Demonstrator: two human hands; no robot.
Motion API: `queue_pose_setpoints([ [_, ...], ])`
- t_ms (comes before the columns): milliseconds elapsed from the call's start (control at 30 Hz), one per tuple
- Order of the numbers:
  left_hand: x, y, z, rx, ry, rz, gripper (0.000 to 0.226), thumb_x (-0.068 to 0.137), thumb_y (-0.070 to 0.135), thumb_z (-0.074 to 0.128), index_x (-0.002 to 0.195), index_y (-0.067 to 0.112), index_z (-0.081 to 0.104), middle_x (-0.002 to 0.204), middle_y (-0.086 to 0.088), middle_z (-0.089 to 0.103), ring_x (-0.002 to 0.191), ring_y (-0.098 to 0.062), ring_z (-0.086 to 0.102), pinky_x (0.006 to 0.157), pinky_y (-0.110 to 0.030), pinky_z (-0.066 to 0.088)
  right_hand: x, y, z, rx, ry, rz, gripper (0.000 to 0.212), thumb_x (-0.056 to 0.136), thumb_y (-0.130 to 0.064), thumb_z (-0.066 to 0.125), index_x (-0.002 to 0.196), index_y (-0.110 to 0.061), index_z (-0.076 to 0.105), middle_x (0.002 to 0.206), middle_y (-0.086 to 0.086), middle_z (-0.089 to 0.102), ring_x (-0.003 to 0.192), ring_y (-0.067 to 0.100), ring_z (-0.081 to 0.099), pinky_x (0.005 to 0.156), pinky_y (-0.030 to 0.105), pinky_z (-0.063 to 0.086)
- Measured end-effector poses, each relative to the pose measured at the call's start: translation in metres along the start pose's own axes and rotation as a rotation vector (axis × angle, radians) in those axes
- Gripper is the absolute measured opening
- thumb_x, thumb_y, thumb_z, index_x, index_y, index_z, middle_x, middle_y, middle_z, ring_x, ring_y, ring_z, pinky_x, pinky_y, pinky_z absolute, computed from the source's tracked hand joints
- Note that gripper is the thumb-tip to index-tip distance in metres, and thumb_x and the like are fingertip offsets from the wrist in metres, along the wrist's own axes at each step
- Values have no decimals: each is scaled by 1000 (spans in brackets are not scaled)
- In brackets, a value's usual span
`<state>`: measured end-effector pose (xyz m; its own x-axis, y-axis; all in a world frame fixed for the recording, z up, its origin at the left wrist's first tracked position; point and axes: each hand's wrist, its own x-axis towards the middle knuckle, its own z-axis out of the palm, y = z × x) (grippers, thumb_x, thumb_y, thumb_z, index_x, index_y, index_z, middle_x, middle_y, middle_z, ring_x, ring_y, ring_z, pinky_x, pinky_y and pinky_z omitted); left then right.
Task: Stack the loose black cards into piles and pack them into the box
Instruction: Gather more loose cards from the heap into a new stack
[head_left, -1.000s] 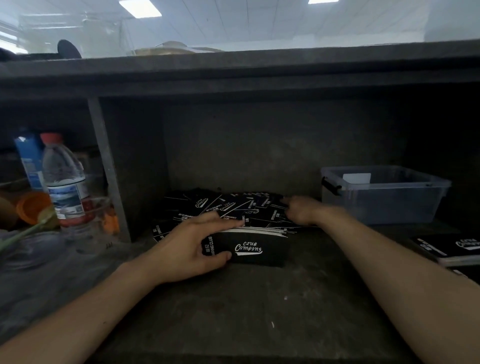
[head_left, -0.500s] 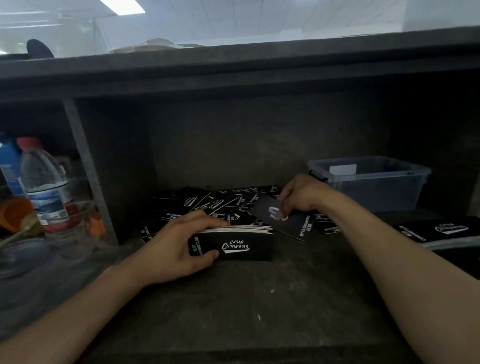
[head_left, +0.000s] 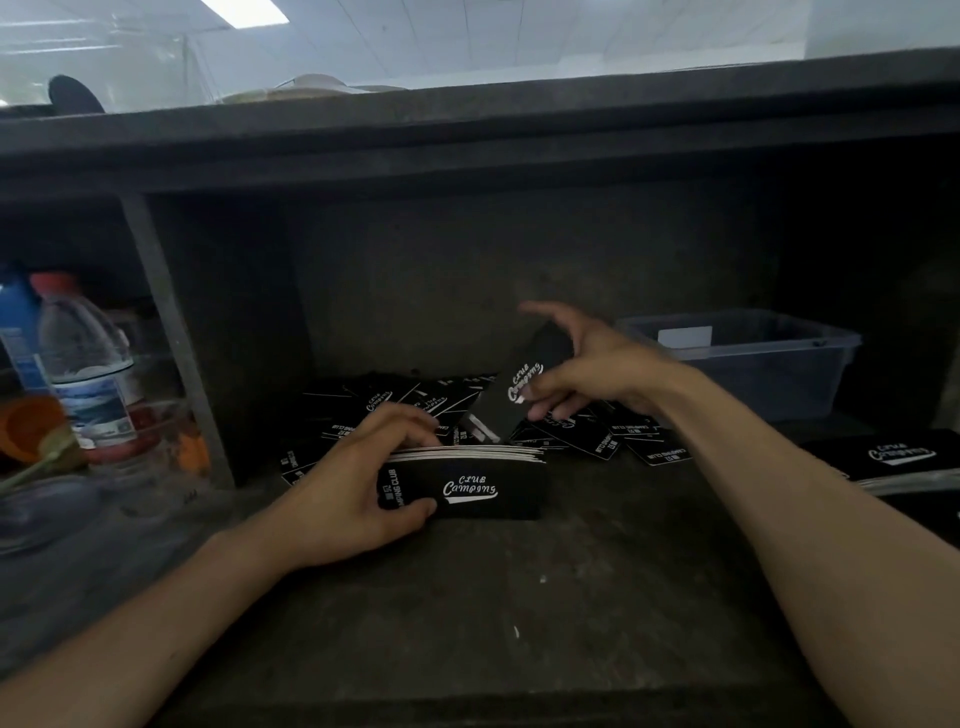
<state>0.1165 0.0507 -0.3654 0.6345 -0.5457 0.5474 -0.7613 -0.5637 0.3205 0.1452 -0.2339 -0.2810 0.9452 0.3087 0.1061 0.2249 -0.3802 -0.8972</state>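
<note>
Left hand is gripping a stack of black cards at its left end, thumb under the front face, fingers curled over the top edges. Grip is clamped on the stack. Stack is standing on its long edge on the table, long axis running left-right, "CLUB Camping" face pointing at the camera, white card edges showing along the top.

Right hand is holding a single black card just above and behind the right end of the stack, not touching it. Thumb and lower fingers are pinching the card near its middle; index finger is sticking out straight to the upper left. Card is tilted, long axis running from lower left up to upper right, logo side facing the camera.

Loose black cards are lying flat in a messy heap behind the stack, at the back of the compartment, pointing every which way.

Clear plastic box is sitting to the right, behind the right forearm, with a white card showing inside. A second pile of black cards is lying flat at the right edge, logo up.

Left of the grey divider, a water bottle with a red cap is standing upright, with a blue bottle beside it; the rest there is too blurred to tell.
</note>
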Motion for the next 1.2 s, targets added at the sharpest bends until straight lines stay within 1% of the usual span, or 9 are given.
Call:
queue_pose_setpoints([
  [133, 0, 2, 0, -21, 10, -53, 48, 77, 36, 82, 116, 39, 54, 145, 23, 41, 133, 6, 45, 106, -15, 44, 4, 3, 9, -79, -127, -14, 28, 90, -9, 65, 118, -11, 64, 108, 7, 69, 91, 16, 69, 72, 28, 58],
  [367, 0, 7, -1, -73, -53, -59, 70, 86, 18, 81, 143, 43, 48, 130, 22, 64, 119, 3, 63, 101, -19, 51, 2, 9, -4, -153, -403, 102, 30, 91, -24, 64, 116, -9, 69, 113, 4, 72, 106, 15, 67, 92, 31, 51],
  [467, 0, 7, -3, -23, -57, 9, 60, 87, 29, 75, 143, 33, 55, 138, 21, 61, 125, 3, 59, 106, -24, 49, 10, 15, -6, -186, -149, 73, 32, 94, -32, 60, 118, -12, 68, 115, 2, 72, 107, 16, 67, 93, 32, 48],
  [533, 0, 7, -3, -8, -48, 22, 59, 86, 35, 72, 143, 33, 56, 136, 20, 62, 124, 1, 60, 105, -26, 49, 19, 24, -4, -570, 83, 50, 46, 87, -35, 70, 127, -15, 62, 125, 4, 66, 112, 18, 62, 95, 29, 45],
  [633, 0, 5, -2, -3, -43, 14, 57, 84, 38, 72, 139, 34, 58, 123, 21, 62, 115, -3, 63, 98, -26, 52, 27, 39, 7, -933, 108, 160, 75, 76, -41, 80, 139, -15, 49, 134, 6, 57, 122, 24, 54, 99, 29, 44],
  [867, 0, 1, 0, 4, -26, 20, 56, 83, 34, 76, 136, 39, 56, 123, 23, 59, 115, -4, 63, 97, -20, 50, 26, 25, -11, -106, 371, 103, 41, 81, -3, 73, 119, -11, 61, 114, 14, 67, 83, 17, 63, 65, 28, 54],
  [967, -1, 1, 1, -2, -31, 14, 56, 83, 39, 75, 135, 41, 56, 125, 21, 56, 118, -7, 61, 98, -21, 50, 18, 12, -8, 280, 394, -18, 61, 74, 12, 72, 123, -16, 48, 123, 15, 57, 91, 23, 64, 59, 35, 61],
  [1067, 0, -1, 1, 1, -28, 29, 56, 83, 30, 79, 133, 39, 58, 133, 17, 50, 127, -9, 55, 104, -18, 45, 18, 8, -1, 228, 314, -66, 85, 71, 14, 75, 138, -28, 43, 127, 5, 53, 94, 23, 66, 62, 39, 62],
  [1200, -1, -1, 0, 12, -24, 2, 58, 82, 23, 84, 131, 41, 58, 147, 19, 37, 139, -1, 42, 108, -16, 42, 20, 8, 12, 195, 230, -79, 36, 79, 3, 74, 109, -14, 65, 117, 9, 65, 86, 17, 69, 62, 32, 61],
])
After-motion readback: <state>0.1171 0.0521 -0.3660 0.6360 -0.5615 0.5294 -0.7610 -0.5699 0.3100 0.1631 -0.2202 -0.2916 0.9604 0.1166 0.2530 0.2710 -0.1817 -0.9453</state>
